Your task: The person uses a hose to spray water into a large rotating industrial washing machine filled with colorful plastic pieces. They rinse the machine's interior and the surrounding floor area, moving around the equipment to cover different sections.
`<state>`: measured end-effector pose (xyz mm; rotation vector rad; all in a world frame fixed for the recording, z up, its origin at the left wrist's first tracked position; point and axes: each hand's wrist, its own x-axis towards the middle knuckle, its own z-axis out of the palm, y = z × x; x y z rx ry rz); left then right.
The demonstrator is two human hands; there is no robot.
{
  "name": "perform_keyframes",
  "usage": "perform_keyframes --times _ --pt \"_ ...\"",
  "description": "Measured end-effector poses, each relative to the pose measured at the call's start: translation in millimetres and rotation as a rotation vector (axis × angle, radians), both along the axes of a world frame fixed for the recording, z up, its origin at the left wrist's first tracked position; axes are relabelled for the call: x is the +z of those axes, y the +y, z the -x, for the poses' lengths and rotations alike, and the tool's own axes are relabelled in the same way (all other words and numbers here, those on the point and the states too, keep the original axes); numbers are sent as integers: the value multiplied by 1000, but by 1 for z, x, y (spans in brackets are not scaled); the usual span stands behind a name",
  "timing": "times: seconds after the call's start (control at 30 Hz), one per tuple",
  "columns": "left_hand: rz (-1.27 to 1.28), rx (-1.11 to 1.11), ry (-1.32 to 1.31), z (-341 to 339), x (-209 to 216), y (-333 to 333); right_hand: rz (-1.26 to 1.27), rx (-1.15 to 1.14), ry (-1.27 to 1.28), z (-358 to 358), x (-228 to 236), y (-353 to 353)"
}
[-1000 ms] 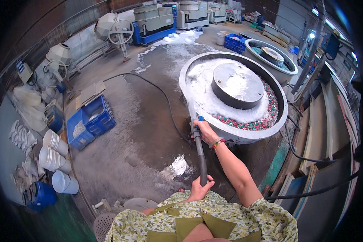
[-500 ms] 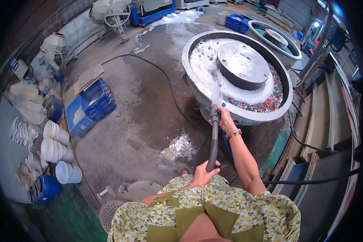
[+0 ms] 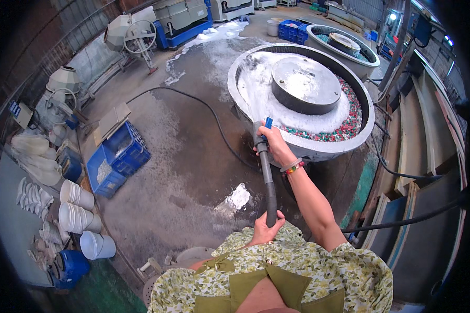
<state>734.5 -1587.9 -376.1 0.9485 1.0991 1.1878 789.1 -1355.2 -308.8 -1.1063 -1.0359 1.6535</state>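
My right hand (image 3: 271,142) is closed round the grey front end of a water hose (image 3: 267,169), beside a blue valve lever (image 3: 269,122). Lower down, near my body, my left hand (image 3: 267,228) grips the dark rear part of the same hose. Water sprays from its end into a large round vibratory tub (image 3: 368,136) ahead of me. White foam (image 3: 257,78) covers the tub's left and near inside. Small red, green and white pieces (image 3: 354,112) show along the right. A flat-topped metal drum (image 3: 305,83) stands in the tub's middle.
A second round tub (image 3: 368,60) stands behind. Blue crates (image 3: 107,175) and white buckets (image 3: 97,245) sit at left. A black hose (image 3: 214,112) crosses the wet floor; another cable (image 3: 402,223) runs at right beside long troughs (image 3: 420,135).
The hose end has swung left, and its spray now lands farther left in the tub. My right hand moved left and slightly up with it; my left hand still grips the rear.
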Motion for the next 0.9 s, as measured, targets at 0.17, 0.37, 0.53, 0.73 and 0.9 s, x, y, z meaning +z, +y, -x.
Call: perform_keyframes --times 0.17,0.37,0.53,0.73,0.9 --pt "111 1 -29 -12 4 14 75 -23 -40 -17 -25 26" --pt "129 -87 3 -53 4 20 79 -136 29 -92 -37 19" --pt "159 -279 105 -104 17 21 155 -315 37 -189 -42 -7" --pt "61 -349 74 -156 -2 11 60 -384 46 -245 -26 -22" --pt "97 -342 90 -186 -2 11 82 -349 -35 -296 -69 -18"
